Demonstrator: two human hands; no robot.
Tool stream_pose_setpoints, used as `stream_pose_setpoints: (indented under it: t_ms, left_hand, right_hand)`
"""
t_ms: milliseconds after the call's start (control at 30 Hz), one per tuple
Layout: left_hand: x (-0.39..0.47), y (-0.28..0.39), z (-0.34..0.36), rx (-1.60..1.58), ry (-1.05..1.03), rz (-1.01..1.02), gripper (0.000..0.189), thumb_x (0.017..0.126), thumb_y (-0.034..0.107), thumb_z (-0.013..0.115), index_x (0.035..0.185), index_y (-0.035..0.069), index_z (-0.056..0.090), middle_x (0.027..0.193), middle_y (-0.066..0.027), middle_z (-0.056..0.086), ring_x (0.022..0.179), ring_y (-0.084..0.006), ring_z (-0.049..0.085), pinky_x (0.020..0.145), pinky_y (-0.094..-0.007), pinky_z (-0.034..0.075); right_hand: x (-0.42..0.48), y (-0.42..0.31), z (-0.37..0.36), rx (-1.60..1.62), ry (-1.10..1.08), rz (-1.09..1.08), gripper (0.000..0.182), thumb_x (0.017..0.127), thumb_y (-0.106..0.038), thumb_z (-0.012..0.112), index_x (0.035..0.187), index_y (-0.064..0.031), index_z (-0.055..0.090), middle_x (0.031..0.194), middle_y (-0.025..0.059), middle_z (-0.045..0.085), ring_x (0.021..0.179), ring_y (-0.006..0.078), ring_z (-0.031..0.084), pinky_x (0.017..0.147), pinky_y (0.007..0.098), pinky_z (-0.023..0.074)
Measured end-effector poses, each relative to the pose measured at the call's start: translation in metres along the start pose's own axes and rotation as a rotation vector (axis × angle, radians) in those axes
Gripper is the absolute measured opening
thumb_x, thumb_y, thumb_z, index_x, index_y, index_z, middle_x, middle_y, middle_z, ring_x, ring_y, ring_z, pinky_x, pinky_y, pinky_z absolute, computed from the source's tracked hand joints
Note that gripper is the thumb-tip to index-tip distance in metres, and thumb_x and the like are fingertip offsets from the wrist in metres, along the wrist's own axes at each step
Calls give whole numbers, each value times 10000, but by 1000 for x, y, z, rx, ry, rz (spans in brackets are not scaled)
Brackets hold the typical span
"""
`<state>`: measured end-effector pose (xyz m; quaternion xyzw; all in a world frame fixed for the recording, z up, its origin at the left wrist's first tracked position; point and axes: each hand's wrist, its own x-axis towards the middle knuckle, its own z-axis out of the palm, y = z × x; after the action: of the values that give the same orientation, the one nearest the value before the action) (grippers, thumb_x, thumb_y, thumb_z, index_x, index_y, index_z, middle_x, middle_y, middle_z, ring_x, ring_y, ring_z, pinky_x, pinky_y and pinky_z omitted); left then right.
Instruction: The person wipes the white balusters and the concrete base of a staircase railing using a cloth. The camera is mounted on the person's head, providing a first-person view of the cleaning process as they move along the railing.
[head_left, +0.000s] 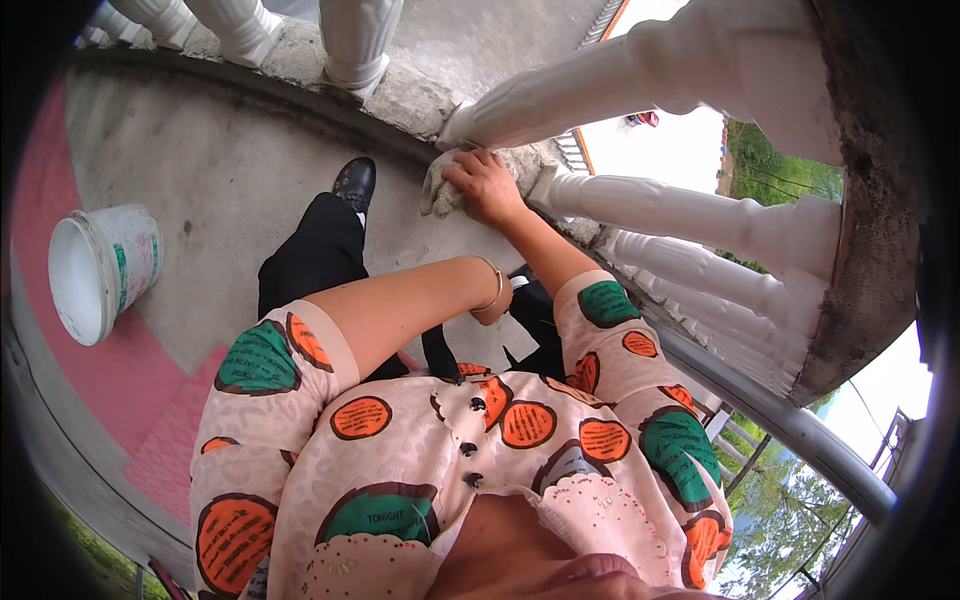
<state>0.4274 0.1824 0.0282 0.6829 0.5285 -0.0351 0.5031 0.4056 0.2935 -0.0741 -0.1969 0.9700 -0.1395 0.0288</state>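
My right hand is closed over a crumpled, grey-beige cloth. It presses the cloth near the foot of a white baluster, at the rough concrete curb of the balustrade. My left hand, with a bangle at the wrist, is held low in front of my body near my dark-trousered leg. Its fingers are mostly hidden, so I cannot see whether it holds anything. A black shoe is on the grey concrete floor beside the curb.
A white plastic bucket with green markings stands on the left, by a pink floor band. More white balusters run along the right under a weathered concrete rail. A grey metal pipe slants at lower right.
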Motion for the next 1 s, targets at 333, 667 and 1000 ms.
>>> stream_pose_setpoints:
  t_ms: [333, 667, 1000]
  left_hand:
    - [11, -3, 14, 10, -11, -52, 276, 747, 169, 514, 940, 43, 665, 923, -129, 651, 866, -266, 619, 751, -384, 484]
    - [26, -8, 7, 186, -30, 58, 255, 754, 151, 514, 918, 32, 669, 919, -128, 654, 859, -262, 622, 735, -380, 488]
    - [12, -3, 7, -28, 59, -84, 250, 756, 157, 511, 908, 37, 669, 914, -130, 654, 864, -267, 623, 746, -378, 490]
  right_hand:
    - [-114, -2, -194, -601, 269, 254, 441, 572, -49, 649, 999, -136, 586, 1134, 106, 535, 1097, 311, 478, 965, 446, 336]
    - [-107, 63, -14, -271, -99, 342, 406, 578, -33, 592, 976, -103, 557, 1018, 107, 528, 996, 285, 493, 875, 398, 378]
    - [-108, 7, -159, -569, 305, 300, 344, 649, -115, 656, 984, -115, 577, 1102, 124, 540, 1067, 305, 487, 941, 435, 353]
